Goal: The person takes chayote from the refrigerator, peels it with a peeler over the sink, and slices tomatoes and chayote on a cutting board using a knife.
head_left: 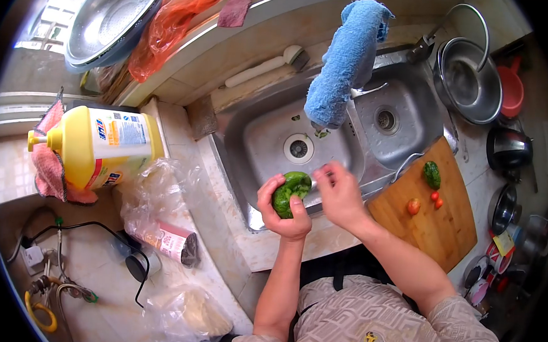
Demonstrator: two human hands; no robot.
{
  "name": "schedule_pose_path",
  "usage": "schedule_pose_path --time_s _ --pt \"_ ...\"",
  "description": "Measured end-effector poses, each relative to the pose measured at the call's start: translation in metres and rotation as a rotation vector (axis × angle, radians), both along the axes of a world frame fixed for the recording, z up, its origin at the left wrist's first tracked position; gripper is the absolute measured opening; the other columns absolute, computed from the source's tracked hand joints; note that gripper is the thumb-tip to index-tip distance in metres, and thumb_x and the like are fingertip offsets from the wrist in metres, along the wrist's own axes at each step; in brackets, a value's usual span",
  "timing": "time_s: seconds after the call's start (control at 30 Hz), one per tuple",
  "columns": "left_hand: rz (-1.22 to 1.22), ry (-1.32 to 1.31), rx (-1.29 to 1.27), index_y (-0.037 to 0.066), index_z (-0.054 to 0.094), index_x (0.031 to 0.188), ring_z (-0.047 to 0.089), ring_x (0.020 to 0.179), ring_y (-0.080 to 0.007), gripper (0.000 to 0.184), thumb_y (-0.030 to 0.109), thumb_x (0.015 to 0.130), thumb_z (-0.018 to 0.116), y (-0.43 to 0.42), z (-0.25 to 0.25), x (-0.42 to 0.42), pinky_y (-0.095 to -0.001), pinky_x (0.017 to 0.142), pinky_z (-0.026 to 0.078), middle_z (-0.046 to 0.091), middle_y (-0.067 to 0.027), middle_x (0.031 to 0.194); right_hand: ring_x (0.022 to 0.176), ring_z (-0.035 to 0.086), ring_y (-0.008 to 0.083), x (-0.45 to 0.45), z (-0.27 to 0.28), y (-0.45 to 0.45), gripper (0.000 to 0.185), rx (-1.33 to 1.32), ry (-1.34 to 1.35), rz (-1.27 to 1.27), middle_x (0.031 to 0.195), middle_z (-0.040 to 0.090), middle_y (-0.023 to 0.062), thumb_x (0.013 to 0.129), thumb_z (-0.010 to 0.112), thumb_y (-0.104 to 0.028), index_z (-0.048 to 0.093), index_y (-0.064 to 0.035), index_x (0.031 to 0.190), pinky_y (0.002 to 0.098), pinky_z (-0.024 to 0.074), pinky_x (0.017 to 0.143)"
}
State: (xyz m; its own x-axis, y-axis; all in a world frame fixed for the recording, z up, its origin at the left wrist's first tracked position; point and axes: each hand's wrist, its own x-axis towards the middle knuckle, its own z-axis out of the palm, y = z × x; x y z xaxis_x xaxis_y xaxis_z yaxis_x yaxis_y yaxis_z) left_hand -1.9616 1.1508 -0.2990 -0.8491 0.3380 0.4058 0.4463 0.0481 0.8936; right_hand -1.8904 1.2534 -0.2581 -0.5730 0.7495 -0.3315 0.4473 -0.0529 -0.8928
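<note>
My left hand [283, 213] is closed round a green pepper [283, 199], held over the near edge of the sink. The pepper's upper side looks broken open, with uneven green flesh showing. Just right of it is my right hand [339, 196], its fingers bent together in a pinch. The fingertips are slightly blurred, and I cannot make out what is between them. Below both hands lies the large steel sink basin [251, 139], with a few green scraps near its drain [299, 149].
A wooden cutting board [425, 235] at the right carries a dark green vegetable [432, 174] and several small red tomatoes [413, 206]. A blue towel-wrapped faucet [348, 63] overhangs the sink. Left stand a yellow jug [102, 143] and plastic bags [155, 192]. Steel bowls [471, 82] sit back right.
</note>
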Motion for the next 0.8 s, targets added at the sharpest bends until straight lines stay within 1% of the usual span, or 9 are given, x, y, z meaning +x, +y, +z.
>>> schedule_pose_path --time_s 0.1,0.13,0.23,0.27,0.37,0.4,0.5,0.53,0.8 --pt "0.021 -0.061 0.065 -0.004 0.047 0.126 0.058 0.109 -0.0289 0.048 0.014 0.083 0.059 -0.011 0.003 -0.007 -0.0418 0.100 0.048 0.058 -0.0182 0.119 0.071 0.062 0.0156 0.001 -0.019 0.023 0.027 -0.348 0.124 -0.279 0.082 0.062 0.0088 0.099 0.058 -0.025 0.058 0.0017 0.104 0.0330 0.0546 0.059" --pt "0.001 -0.075 0.080 -0.004 0.045 0.131 0.056 0.114 -0.0300 0.053 0.020 0.086 0.061 -0.011 0.000 -0.008 -0.0419 0.102 0.047 0.056 -0.0199 0.125 0.084 0.060 0.0122 -0.001 -0.020 0.019 0.020 -0.573 0.147 -0.171 0.090 0.055 0.0028 0.103 0.053 -0.023 0.054 -0.0037 0.100 0.0281 0.0603 0.069" --pt "-0.056 -0.198 0.161 -0.002 0.040 0.141 0.052 0.125 -0.0325 0.065 0.041 0.094 0.055 -0.007 -0.001 0.001 -0.0432 0.106 0.043 0.049 -0.0213 0.138 0.090 0.059 0.0131 -0.010 -0.018 -0.001 0.021 -0.674 0.277 0.043 0.095 0.055 0.0047 0.102 0.054 -0.023 0.054 -0.0021 0.101 0.0291 0.0610 0.074" --pt "-0.070 -0.243 0.197 -0.002 0.038 0.144 0.050 0.128 -0.0331 0.069 0.048 0.097 0.051 -0.004 0.000 0.002 -0.0438 0.107 0.042 0.047 -0.0211 0.142 0.086 0.061 0.0139 -0.013 -0.024 -0.002 0.020 -0.515 0.310 0.041 0.094 0.060 0.0076 0.101 0.056 -0.021 0.056 -0.0008 0.103 0.0299 0.0591 0.068" --pt "-0.071 -1.126 0.559 0.003 0.037 0.147 0.047 0.134 -0.0321 0.076 0.061 0.101 0.029 -0.001 0.017 -0.003 -0.0459 0.109 0.041 0.043 -0.0170 0.149 0.085 0.064 0.0293 -0.011 -0.015 0.017 0.028 -0.059 0.136 0.238 0.094 0.063 0.0178 0.099 0.057 -0.025 0.053 0.0019 0.096 0.0409 0.0521 0.067" --pt "-0.246 -1.400 0.633 0.005 0.040 0.146 0.050 0.131 -0.0300 0.070 0.057 0.103 0.021 -0.010 0.020 -0.010 -0.0461 0.108 0.042 0.046 -0.0134 0.147 0.085 0.063 0.0373 -0.010 -0.015 0.020 0.026 -0.089 0.206 0.243 0.091 0.062 0.0222 0.096 0.058 -0.022 0.053 0.0029 0.097 0.0444 0.0476 0.070" --pt "-0.377 -1.479 0.323 0.005 0.044 0.143 0.051 0.130 -0.0285 0.061 0.049 0.105 0.026 -0.010 0.012 -0.017 -0.0434 0.107 0.044 0.051 -0.0140 0.142 0.079 0.064 0.0271 -0.011 -0.024 0.024 0.019 0.085 0.224 0.396 0.089 0.064 0.0134 0.097 0.058 -0.015 0.058 0.0012 0.108 0.0379 0.0500 0.074" --pt "-0.249 -1.440 0.294 0.003 0.048 0.139 0.056 0.122 -0.0262 0.052 0.039 0.107 0.030 -0.006 0.016 -0.016 -0.0393 0.103 0.047 0.057 -0.0138 0.132 0.080 0.062 0.0325 -0.016 -0.024 0.018 0.019 0.311 0.316 0.283 0.091 0.061 0.0151 0.095 0.060 -0.014 0.056 0.0015 0.105 0.0405 0.0488 0.073" --pt "-0.097 -1.054 0.102 -0.001 0.055 0.128 0.064 0.100 -0.0219 0.043 0.028 0.105 0.034 -0.006 -0.002 -0.015 -0.0382 0.084 0.055 0.064 -0.0137 0.115 0.077 0.063 0.0399 -0.011 -0.019 0.014 0.023 0.261 0.069 0.464 0.084 0.064 0.0178 0.094 0.063 -0.022 0.054 -0.0009 0.096 0.0476 0.0475 0.067"
